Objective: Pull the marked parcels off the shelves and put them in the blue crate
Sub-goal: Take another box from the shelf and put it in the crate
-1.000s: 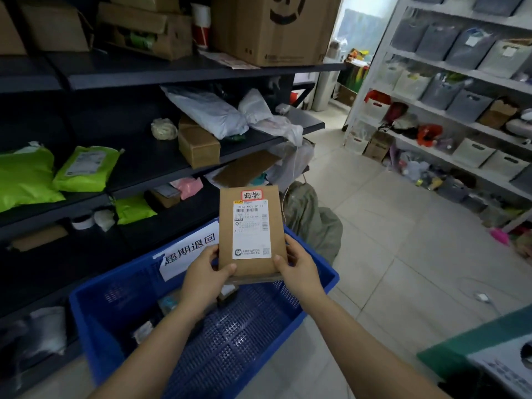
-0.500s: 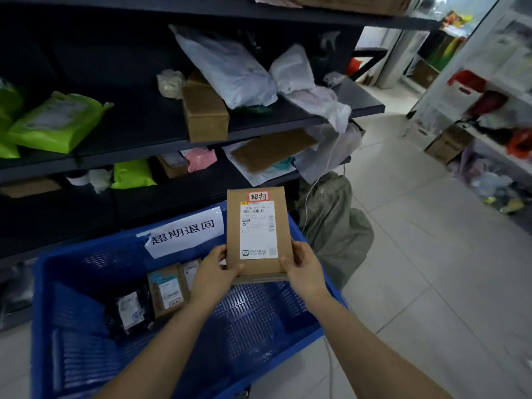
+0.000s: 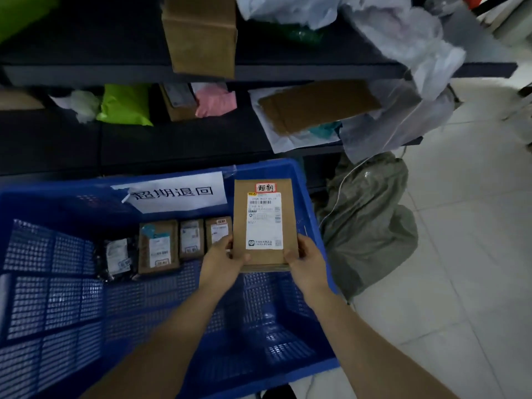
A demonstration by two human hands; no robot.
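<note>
Both hands — left [image 3: 223,259], right [image 3: 306,259] — grip the brown parcel [image 3: 263,226] over the blue crate's [image 3: 319,231] far right corner.

free: blue crate [image 3: 57,312] near floor | blocked: 4 parcels [image 3: 158,246] along far wall | shelf [image 3: 172,148] overhang: unclear

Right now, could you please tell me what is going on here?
A person holds a flat brown parcel over the blue crate, left hand and right hand gripping its lower corners. Four smaller parcels already lie inside by the far wall. Other packages sit on the dark shelves.
</note>
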